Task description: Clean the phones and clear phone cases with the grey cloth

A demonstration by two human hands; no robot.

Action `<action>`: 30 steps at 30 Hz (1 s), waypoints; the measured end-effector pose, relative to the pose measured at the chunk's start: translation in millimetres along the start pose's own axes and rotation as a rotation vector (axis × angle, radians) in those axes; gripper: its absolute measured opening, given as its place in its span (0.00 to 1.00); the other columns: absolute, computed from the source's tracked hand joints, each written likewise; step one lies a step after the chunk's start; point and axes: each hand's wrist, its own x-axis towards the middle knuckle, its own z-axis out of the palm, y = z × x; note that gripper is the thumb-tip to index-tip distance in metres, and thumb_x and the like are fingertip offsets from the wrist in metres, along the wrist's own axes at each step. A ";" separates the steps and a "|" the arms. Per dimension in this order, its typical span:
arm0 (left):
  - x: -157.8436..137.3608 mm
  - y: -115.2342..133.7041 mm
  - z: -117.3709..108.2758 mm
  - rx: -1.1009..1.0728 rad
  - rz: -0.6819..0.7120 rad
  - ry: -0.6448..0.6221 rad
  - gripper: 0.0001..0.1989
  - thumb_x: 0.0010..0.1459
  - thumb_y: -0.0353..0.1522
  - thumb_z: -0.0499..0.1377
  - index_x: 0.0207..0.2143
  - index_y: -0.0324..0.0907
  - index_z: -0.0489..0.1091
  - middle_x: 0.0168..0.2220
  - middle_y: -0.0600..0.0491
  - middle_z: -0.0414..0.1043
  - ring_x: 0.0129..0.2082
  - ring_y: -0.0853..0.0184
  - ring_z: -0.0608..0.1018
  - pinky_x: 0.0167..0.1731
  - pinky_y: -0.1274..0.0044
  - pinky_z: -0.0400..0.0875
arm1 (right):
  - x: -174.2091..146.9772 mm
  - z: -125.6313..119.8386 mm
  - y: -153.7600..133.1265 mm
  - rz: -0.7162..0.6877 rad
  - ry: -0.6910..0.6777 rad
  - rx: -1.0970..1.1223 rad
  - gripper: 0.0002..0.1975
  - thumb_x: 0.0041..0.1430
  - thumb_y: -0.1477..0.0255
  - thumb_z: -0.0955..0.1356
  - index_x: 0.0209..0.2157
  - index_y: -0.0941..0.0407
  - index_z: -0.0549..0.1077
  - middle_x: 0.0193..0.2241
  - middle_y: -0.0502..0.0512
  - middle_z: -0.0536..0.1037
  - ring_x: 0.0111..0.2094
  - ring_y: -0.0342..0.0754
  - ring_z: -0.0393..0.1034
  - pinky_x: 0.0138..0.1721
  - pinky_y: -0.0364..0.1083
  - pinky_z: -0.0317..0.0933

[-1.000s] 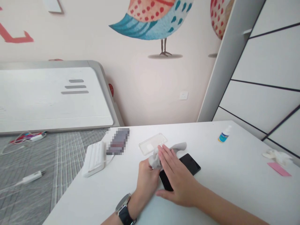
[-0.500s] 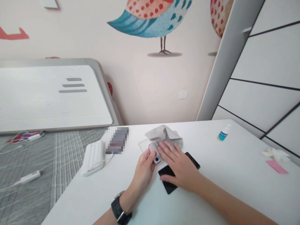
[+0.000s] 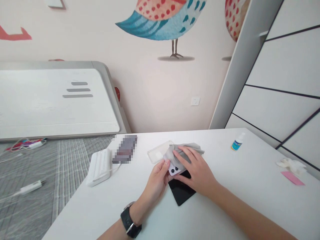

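My left hand (image 3: 158, 176) is closed around the lower edge of a pale lilac phone (image 3: 174, 170), whose dark camera lenses face up. A soft grey cloth (image 3: 185, 155) covers most of the phone. With fingers bent over it, my right hand (image 3: 198, 171) grips the cloth against the phone's back. Beneath both hands, a black flat device with a glossy screen (image 3: 182, 193) lies on the white table, partly hidden by the right hand. Just behind my left hand rests a clear phone case (image 3: 155, 153).
To the left, a white power bank (image 3: 100, 166) with a cable sits near a blurred-out dark device (image 3: 125, 149). A small spray bottle (image 3: 237, 142) stands at the back right. Crumpled tissue (image 3: 291, 165) and a pink slip (image 3: 293, 178) lie at the right edge.
My right hand and the cloth have shifted right, and the right fingers have curled in. More of the clear case and the phone's lenses now shows.
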 end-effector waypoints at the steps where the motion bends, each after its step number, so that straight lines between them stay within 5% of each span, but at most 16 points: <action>1: 0.0 -0.4 0.7 0.015 -0.009 -0.032 0.22 0.55 0.47 0.72 0.41 0.39 0.79 0.36 0.51 0.81 0.33 0.70 0.79 0.35 0.80 0.75 | 0.0 -0.4 4.5 0.008 0.021 -0.011 0.41 0.64 0.48 0.68 0.72 0.50 0.57 0.66 0.65 0.67 0.65 0.66 0.62 0.63 0.66 0.61; 3: -0.8 0.4 2.0 0.048 -0.013 -0.082 0.20 0.56 0.47 0.71 0.39 0.39 0.79 0.34 0.51 0.80 0.31 0.71 0.78 0.35 0.81 0.73 | -0.1 -1.2 11.1 -0.034 0.035 -0.026 0.41 0.64 0.49 0.69 0.72 0.52 0.58 0.61 0.67 0.71 0.63 0.66 0.64 0.62 0.68 0.61; 8: -5.9 11.1 3.9 0.089 0.008 -0.196 0.21 0.60 0.49 0.67 0.40 0.39 0.81 0.37 0.47 0.82 0.36 0.65 0.81 0.40 0.76 0.74 | -1.8 -8.7 13.4 -0.096 0.116 0.159 0.26 0.72 0.76 0.57 0.67 0.56 0.66 0.57 0.64 0.77 0.57 0.57 0.73 0.58 0.58 0.68; 10: -6.8 16.3 2.7 0.112 0.039 -0.192 0.24 0.62 0.51 0.64 0.46 0.40 0.80 0.43 0.44 0.83 0.41 0.61 0.82 0.44 0.73 0.74 | -3.6 -13.9 9.6 0.059 0.172 0.313 0.19 0.72 0.71 0.59 0.56 0.57 0.76 0.45 0.61 0.83 0.45 0.55 0.79 0.48 0.53 0.74; 13: -3.6 20.5 -3.4 0.147 0.184 0.038 0.20 0.65 0.47 0.62 0.46 0.40 0.79 0.39 0.47 0.83 0.34 0.66 0.82 0.40 0.75 0.74 | -4.4 -18.6 -0.5 0.498 0.225 0.602 0.18 0.67 0.56 0.68 0.37 0.57 0.80 0.26 0.54 0.81 0.27 0.52 0.76 0.30 0.49 0.72; 17: 4.2 13.7 -12.3 0.079 0.148 0.205 0.18 0.64 0.44 0.64 0.49 0.40 0.77 0.39 0.51 0.81 0.33 0.70 0.79 0.37 0.79 0.73 | -0.5 -12.6 -14.7 0.818 0.209 1.111 0.26 0.55 0.48 0.74 0.38 0.58 0.78 0.32 0.55 0.83 0.30 0.51 0.76 0.30 0.47 0.71; 24: -3.3 2.4 -2.2 -0.207 -0.380 -0.151 0.34 0.67 0.56 0.52 0.54 0.35 0.75 0.49 0.40 0.82 0.53 0.53 0.81 0.58 0.66 0.69 | 5.4 -9.2 -21.6 1.053 0.180 1.628 0.26 0.47 0.52 0.80 0.42 0.55 0.78 0.32 0.53 0.83 0.30 0.50 0.77 0.31 0.47 0.72; 27: -7.8 7.8 0.3 -0.276 -0.384 -0.253 0.40 0.63 0.61 0.52 0.56 0.37 0.75 0.50 0.40 0.82 0.57 0.49 0.79 0.62 0.61 0.66 | 5.2 -14.1 -19.0 1.065 0.191 1.693 0.27 0.46 0.59 0.81 0.46 0.52 0.76 0.36 0.53 0.84 0.34 0.53 0.80 0.36 0.50 0.75; 30: -8.0 8.7 -0.2 -0.167 -0.301 -0.202 0.32 0.61 0.54 0.63 0.54 0.38 0.77 0.50 0.41 0.82 0.57 0.48 0.79 0.63 0.61 0.65 | 3.1 -12.5 -17.2 1.036 0.204 1.743 0.30 0.45 0.64 0.82 0.50 0.50 0.74 0.43 0.54 0.84 0.43 0.57 0.81 0.45 0.55 0.75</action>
